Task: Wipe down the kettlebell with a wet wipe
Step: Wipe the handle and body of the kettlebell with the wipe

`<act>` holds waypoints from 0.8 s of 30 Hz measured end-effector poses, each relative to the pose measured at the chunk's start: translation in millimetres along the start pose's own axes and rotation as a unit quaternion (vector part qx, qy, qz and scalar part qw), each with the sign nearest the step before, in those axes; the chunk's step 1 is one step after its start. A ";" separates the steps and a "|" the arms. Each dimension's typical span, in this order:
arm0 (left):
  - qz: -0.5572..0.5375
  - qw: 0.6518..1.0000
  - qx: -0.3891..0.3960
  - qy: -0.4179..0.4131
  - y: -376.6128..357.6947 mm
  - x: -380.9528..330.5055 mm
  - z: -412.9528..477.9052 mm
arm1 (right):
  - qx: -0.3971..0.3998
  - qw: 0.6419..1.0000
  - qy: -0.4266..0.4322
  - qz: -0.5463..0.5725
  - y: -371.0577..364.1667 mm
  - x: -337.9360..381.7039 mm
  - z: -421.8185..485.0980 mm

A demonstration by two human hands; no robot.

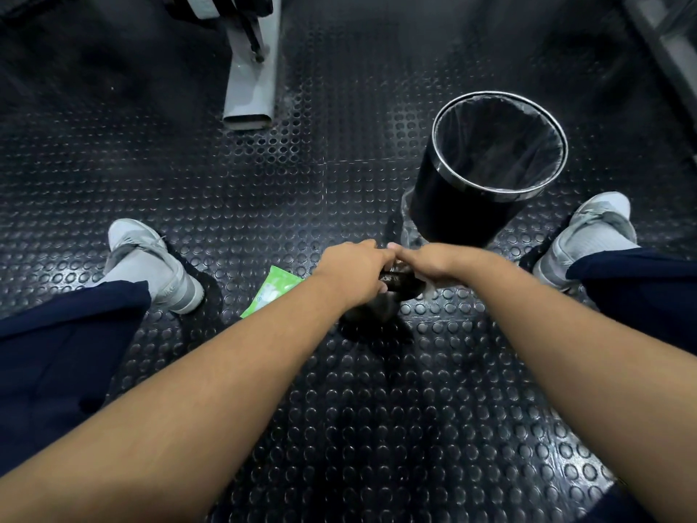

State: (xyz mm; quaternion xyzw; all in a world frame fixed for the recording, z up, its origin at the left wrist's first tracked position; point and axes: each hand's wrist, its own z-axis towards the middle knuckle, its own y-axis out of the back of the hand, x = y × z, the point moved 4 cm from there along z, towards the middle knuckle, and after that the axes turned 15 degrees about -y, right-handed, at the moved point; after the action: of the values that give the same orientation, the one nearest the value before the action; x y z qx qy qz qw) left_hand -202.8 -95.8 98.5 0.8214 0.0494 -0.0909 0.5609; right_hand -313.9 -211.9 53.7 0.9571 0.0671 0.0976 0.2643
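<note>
Down on the studded rubber floor point(264, 183), right between the person's feet, sits the kettlebell point(377, 315), dark, mostly hidden under the two hands, only its handle and a patch of its body showing. The left hand point(354, 273) is curled over the top of the handle, fingers wrapped down around it in a firm grasp. The right hand point(433, 264) lies across the other end of the handle, thumb tip meeting the left hand's fingers, though whether its fingers are clamped around the handle or just resting there cannot be told from this angle (no wipe can be made out under either palm). Just left of the kettlebell, partly tucked behind the left forearm, lies a green wipe packet point(269, 292), flat on the floor. Beyond the hands stands a black bin point(452, 205) with a shiny rim and a clear liner, upright, close to the right shoe point(588, 235). The left shoe point(151, 262) is planted well out to the other side, and a grey machine leg point(251, 88) rests on the floor farther back.
</note>
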 end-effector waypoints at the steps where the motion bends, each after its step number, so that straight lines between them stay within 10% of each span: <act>1: -0.001 1.000 0.003 0.000 0.9 1.3 0.6 | 0.004 1.000 -0.010 -0.004 7.0 -0.7 -4.2; 13: -0.019 1.000 0.022 -0.005 5.3 2.3 4.7 | 0.035 0.974 -0.053 0.216 -36.6 -20.4 20.7; 18: -0.028 0.999 0.019 -0.006 5.6 4.8 5.2 | 0.142 0.773 -0.121 0.607 -61.9 -30.5 0.4; 24: -0.022 1.000 0.012 -0.014 6.5 3.3 4.6 | 0.169 0.594 -0.145 0.773 -69.9 -8.4 -14.3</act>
State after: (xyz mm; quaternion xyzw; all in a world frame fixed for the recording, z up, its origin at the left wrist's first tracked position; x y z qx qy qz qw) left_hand -198.7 -102.6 102.1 0.8252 0.0585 -0.1156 0.5497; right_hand -330.6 -146.9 28.2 0.6791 -0.7219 0.1124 -0.0708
